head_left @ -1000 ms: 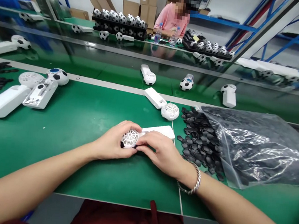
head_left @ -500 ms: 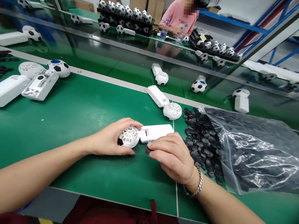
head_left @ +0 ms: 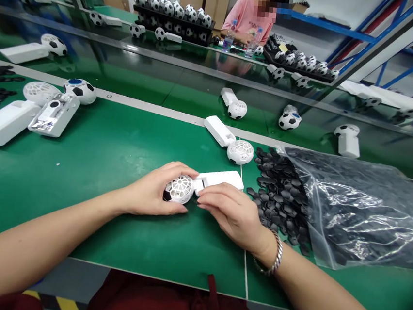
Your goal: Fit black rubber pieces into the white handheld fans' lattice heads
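Ball-headed device (head_left: 204, 180), one, left hand (head_left: 150, 190) clamped on its head (head_left: 179, 188), right hand's (head_left: 233, 211) grip unclear, two bottles (head_left: 229, 36) beyond

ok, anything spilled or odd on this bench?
Loose black pieces lie heaped against the clear bag, perhaps poured deliberately. At left, one unit shows shiny internals, unlike the plain white handle beside it. The white device in the left hand shows no obvious damage.

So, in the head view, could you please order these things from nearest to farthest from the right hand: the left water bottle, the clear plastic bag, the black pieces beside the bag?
From the right hand:
1. Black pieces: just to its right.
2. Clear plastic bag: farther to the right.
3. Left water bottle: at the back, on the far side.
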{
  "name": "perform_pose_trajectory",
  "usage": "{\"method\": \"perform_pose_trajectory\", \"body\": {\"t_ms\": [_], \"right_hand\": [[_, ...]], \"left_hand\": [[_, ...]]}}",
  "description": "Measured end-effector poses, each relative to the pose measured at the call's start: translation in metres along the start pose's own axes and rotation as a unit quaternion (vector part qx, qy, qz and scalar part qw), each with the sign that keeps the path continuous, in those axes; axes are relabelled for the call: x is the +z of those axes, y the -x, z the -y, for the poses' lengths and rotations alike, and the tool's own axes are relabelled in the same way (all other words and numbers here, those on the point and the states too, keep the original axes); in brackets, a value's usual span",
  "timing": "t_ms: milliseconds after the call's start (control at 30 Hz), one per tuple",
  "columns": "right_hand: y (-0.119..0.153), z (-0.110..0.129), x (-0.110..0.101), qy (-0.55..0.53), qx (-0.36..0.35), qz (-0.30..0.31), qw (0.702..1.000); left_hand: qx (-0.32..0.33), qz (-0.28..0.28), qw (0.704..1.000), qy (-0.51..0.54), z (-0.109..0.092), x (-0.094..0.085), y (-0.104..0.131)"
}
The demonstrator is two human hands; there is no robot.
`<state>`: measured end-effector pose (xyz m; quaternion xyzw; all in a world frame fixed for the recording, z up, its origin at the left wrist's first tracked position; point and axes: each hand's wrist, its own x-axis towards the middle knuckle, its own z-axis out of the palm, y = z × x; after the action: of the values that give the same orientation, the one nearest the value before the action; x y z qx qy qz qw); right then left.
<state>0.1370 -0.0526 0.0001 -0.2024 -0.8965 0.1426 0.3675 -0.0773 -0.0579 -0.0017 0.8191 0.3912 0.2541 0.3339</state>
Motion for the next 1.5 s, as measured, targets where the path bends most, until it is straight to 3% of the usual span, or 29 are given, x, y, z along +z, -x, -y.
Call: {"method": "perform_pose_trajectory", "body": {"t_ms": [200, 400, 533, 733, 867, 967, 1067, 1167, 1233, 1300, 1400, 1500], "right_hand": [[-0.002, -0.003, 0.006, 0.017, -0.009, 0.041, 0.999], [-0.008, -0.008, 0.018, -0.01, -0.015, 0.024, 1.0], [-0.012, -0.007, 0.017, -0.039, 0.031, 0.044, 0.998], [-0.026, -0.006, 0.007, -0.109, 0.173, 0.112, 0.972], [-0.034, -0.011, 0.007, -0.153, 0.202, 0.163, 0.954], [-0.035, -0.008, 0.007, -0.155, 0.204, 0.157, 0.954], [-0.038, -0.005, -0.006, -0.157, 0.164, 0.15, 0.962], [-0.045, -0.019, -0.038, -0.098, 0.146, 0.094, 0.98], [-0.049, -0.042, -0.066, -0.001, 0.185, 0.022, 0.982], [-0.052, -0.072, -0.095, 0.093, 0.249, -0.02, 0.964], [-0.053, -0.124, -0.128, 0.196, 0.369, -0.003, 0.909], [-0.055, -0.169, -0.145, 0.235, 0.428, 0.008, 0.873]], "left_hand": [[0.001, -0.002, 1.0, 0.0, 0.0, 0.001, 0.001], [0.003, -0.021, 1.0, -0.004, -0.004, 0.004, 0.0], [-0.02, -0.03, 0.999, -0.004, -0.009, 0.006, 0.0], [-0.053, -0.026, 0.998, -0.005, -0.016, 0.005, -0.002], [-0.067, -0.029, 0.997, -0.007, -0.014, 0.006, -0.004], [-0.062, -0.039, 0.997, 0.0, -0.015, 0.01, -0.004], [-0.079, -0.047, 0.994, 0.051, -0.023, 0.006, 0.0], [-0.104, -0.036, 0.992, 0.067, -0.032, -0.018, -0.002], [-0.1, -0.071, 0.992, 0.031, -0.033, -0.042, -0.016], [-0.086, -0.139, 0.986, -0.02, -0.026, -0.065, -0.046], [-0.072, -0.217, 0.971, -0.067, 0.002, -0.085, -0.115], [-0.069, -0.251, 0.956, -0.133, 0.037, -0.086, -0.19]]}}
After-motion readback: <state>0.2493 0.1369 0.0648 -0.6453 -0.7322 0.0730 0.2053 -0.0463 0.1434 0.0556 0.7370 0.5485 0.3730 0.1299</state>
